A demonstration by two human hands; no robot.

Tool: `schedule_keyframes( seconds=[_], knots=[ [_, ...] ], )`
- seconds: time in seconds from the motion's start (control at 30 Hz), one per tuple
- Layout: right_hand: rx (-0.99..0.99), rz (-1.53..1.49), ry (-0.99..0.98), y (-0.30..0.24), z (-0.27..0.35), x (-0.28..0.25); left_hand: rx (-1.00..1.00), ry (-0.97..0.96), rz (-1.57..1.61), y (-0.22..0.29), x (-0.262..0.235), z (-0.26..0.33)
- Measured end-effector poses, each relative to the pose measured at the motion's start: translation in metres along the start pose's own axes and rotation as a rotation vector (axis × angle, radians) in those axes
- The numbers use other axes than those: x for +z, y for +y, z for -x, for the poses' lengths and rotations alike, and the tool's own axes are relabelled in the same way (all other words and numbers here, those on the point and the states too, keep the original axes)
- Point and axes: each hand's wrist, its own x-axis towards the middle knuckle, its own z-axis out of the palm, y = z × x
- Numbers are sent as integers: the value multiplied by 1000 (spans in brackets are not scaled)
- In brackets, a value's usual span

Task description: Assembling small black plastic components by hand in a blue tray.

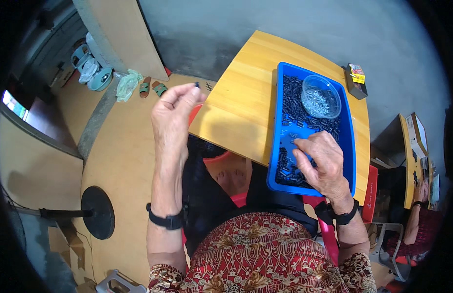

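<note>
My left hand [173, 110] is raised off the left edge of the table, thumb and forefinger pinched on a small black piece [197, 85]. My right hand [324, 158] hovers over a blue tray [274, 146], its fingers curled in a loose pinch. Whatever lies at those fingertips is too small to make out. Many short black cylindrical pieces [292, 100] fill the tray's far part, and more black pieces [287, 173] lie near its front. A round clear tub [322, 96] of small silvery metal parts sits among them. A few loose silvery bits lie on the tray floor.
The tray stands on a yellow wooden table [246, 93]. A dark box with a yellow packet [356, 78] is at its right edge. Below the table's left front edge is a red container [216, 158] of dark pieces. Another person's arm [414, 219] shows at far right.
</note>
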Motion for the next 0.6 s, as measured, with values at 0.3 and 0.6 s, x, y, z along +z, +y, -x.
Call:
schedule_keyframes(
  seconds=[0.3,0.6],
  knots=[
    [-17,25,-12,-4,-4,-3,-265,196,-346,-97,-82,-77],
    [93,33,-94,14,2,-26,-225,-46,-98,-54,-42,-16]
  ],
)
